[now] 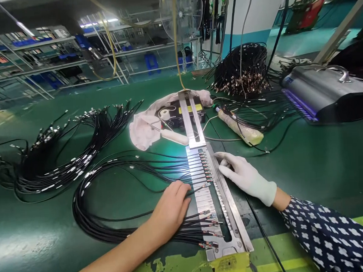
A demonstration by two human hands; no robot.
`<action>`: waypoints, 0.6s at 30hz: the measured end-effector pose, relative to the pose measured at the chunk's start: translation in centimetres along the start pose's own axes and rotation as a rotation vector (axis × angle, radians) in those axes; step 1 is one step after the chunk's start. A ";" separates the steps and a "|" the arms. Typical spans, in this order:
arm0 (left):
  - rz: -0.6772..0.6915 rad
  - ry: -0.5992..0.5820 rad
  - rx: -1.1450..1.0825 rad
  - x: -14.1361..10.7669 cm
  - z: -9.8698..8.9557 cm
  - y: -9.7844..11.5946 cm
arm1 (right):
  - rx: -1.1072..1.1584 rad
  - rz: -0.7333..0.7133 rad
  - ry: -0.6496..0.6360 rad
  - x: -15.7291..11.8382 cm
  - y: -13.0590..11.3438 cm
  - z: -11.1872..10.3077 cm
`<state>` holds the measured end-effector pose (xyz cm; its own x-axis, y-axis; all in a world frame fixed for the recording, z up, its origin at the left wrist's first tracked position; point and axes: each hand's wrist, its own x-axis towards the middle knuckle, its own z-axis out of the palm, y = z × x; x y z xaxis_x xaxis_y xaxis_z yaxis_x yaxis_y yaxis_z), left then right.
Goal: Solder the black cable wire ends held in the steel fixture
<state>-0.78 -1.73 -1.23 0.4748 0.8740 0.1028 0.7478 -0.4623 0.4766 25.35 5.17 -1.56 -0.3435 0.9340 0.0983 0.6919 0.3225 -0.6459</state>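
My bare left hand [172,209] is closed on a thin black cable [197,190], whose metal-tipped connector end lies over the slotted metal fixture [226,206]. Several cables sit side by side in the upper slots of that fixture, their connector ends [206,167] in a row along the rail. Under my left forearm runs a bundle of black cables [77,206], looping round to the left; some of its loose ends rest on the fixture's lower part. My right hand [242,174], in a white glove, is open at the fixture's right edge, thumb and forefinger apart, fingertips at the rail.
Another cable bundle [58,175] lies on the green table to the left. Beyond the fixture are a black control box [177,116], a white cloth [141,132] and a wrapped hand tool [238,127]. A cable pile [241,70] and grey machine [331,93] stand back right.
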 end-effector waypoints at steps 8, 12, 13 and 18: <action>0.124 -0.051 -0.206 1.4 -0.5 -1.6 | 0.081 0.042 0.041 0.1 0.3 0.4; 0.159 -0.152 -0.221 2.6 -1.2 -1.7 | 0.080 0.038 0.043 0.3 0.3 0.3; 0.162 -0.178 -0.199 2.8 -1.4 -1.7 | 0.076 0.030 0.043 0.3 0.3 0.3; 0.194 -0.223 -0.146 3.4 -1.9 -1.5 | 0.073 0.007 0.046 0.3 0.4 0.3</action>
<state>-1.16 2.19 0.11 0.7039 0.7101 0.0174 0.5669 -0.5764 0.5886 25.37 5.55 -2.00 -0.3080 0.9428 0.1273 0.6457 0.3054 -0.6999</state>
